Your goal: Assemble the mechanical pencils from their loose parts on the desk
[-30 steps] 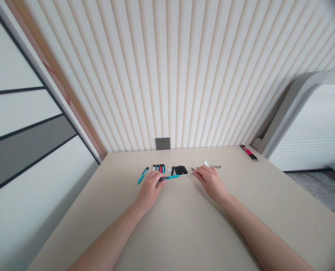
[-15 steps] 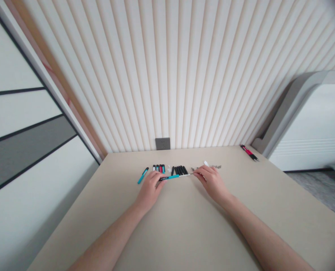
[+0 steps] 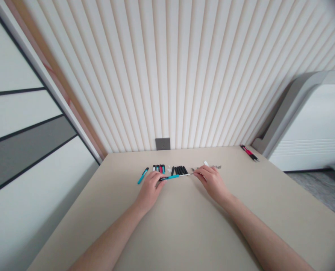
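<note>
My left hand is closed around the black end of a blue-and-black pen barrel. A thin pale refill sticks out of the barrel's right end. My right hand pinches the refill's far tip; whether a small part sits between those fingertips I cannot make out. Behind the barrel lie several black pen parts in a row. Small metal-looking pieces are scattered behind my right hand, partly hidden by it. Left of my left hand rests another blue-and-black pen part.
Several black, white, blue and red pen parts stand in a row near the back, beside small clear pieces. Red and black pens lie at the table's back right corner. A dark socket sits on the ribbed wall behind.
</note>
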Action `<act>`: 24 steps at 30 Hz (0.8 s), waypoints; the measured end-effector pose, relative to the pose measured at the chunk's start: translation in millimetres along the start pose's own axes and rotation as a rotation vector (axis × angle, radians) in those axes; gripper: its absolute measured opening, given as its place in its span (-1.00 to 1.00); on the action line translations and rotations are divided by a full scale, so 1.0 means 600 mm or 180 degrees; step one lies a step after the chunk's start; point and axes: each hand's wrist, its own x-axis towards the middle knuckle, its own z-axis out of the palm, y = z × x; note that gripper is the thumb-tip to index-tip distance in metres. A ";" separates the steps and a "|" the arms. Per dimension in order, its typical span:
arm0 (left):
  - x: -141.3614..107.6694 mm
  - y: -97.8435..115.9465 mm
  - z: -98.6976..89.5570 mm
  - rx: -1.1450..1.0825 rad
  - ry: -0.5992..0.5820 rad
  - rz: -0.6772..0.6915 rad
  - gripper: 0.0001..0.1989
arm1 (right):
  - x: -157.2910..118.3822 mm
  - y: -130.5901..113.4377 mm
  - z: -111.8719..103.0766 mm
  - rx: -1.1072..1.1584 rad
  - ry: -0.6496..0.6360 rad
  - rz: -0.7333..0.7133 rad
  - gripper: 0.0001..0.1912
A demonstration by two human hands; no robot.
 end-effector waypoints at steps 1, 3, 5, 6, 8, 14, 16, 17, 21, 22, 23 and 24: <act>0.001 0.001 0.000 0.0002 -0.0005 -0.0004 -0.92 | 0.000 0.000 0.000 0.0001 -0.0005 0.0009 -0.74; 0.001 0.002 -0.001 0.0003 -0.0007 -0.0011 -0.92 | 0.000 -0.001 0.000 0.0003 -0.0034 0.0024 -0.75; 0.002 0.003 -0.001 -0.0005 -0.0003 -0.0014 -0.91 | 0.000 -0.002 0.000 0.0004 -0.0052 0.0034 -0.76; 0.002 0.004 -0.001 -0.0009 0.0000 -0.0015 -0.91 | 0.000 -0.002 0.000 0.0005 -0.0053 0.0031 -0.75; 0.001 0.003 -0.001 -0.0010 0.0001 -0.0018 -0.92 | 0.000 -0.002 0.001 0.0009 -0.0052 0.0009 -0.75; 0.000 -0.002 0.001 -0.0032 -0.0031 0.0019 -0.90 | 0.001 -0.007 0.001 0.0059 -0.0085 -0.0065 -0.74; -0.001 -0.002 0.001 -0.0065 -0.0058 0.0040 -0.90 | 0.002 -0.011 -0.002 0.0092 -0.0119 -0.0086 -0.75; -0.001 -0.003 0.001 -0.0084 -0.0086 0.0050 -0.90 | 0.002 -0.013 -0.003 0.0115 -0.0144 -0.0098 -0.76; -0.001 -0.002 0.001 -0.0173 -0.0157 0.0081 -0.89 | 0.000 -0.020 -0.006 0.0267 -0.0209 -0.0178 -0.78; -0.002 -0.001 0.001 -0.0200 -0.0161 0.0100 -0.89 | 0.000 -0.020 -0.005 0.0307 -0.0206 -0.0202 -0.78; -0.002 0.000 0.001 -0.0226 -0.0164 0.0119 -0.89 | 0.000 -0.021 -0.005 0.0342 -0.0205 -0.0219 -0.78; -0.002 0.000 0.001 -0.0251 -0.0168 0.0138 -0.88 | -0.001 -0.021 -0.003 0.0370 -0.0209 -0.0233 -0.79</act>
